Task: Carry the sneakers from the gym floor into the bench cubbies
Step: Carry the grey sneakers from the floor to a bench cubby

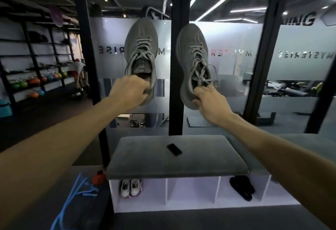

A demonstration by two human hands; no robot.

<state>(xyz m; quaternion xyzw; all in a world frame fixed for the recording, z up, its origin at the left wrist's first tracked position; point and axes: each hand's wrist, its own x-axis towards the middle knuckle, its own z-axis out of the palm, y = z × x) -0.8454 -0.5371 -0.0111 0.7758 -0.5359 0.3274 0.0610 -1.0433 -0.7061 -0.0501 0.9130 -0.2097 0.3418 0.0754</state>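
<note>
Up high in the middle of the frame, two grey sneakers hang toes up; the left hand [130, 91] grips the left sneaker [141, 55] at its heel; the right hand [211, 100] grips the right sneaker [193, 60] likewise; low down sits the bench [145, 158], a phone [174, 149] on top, white shoes [130, 187] in its left cubby.

Beyond my arms, the frosted band on the glass wall [298, 47] carries mirrored lettering: "MYSTERISE" [303, 55] reads whole at right, "RISE" [106, 49] at left. Higher up, big dark letters [301, 19] end in "ING"; the rest is cut off.
</note>
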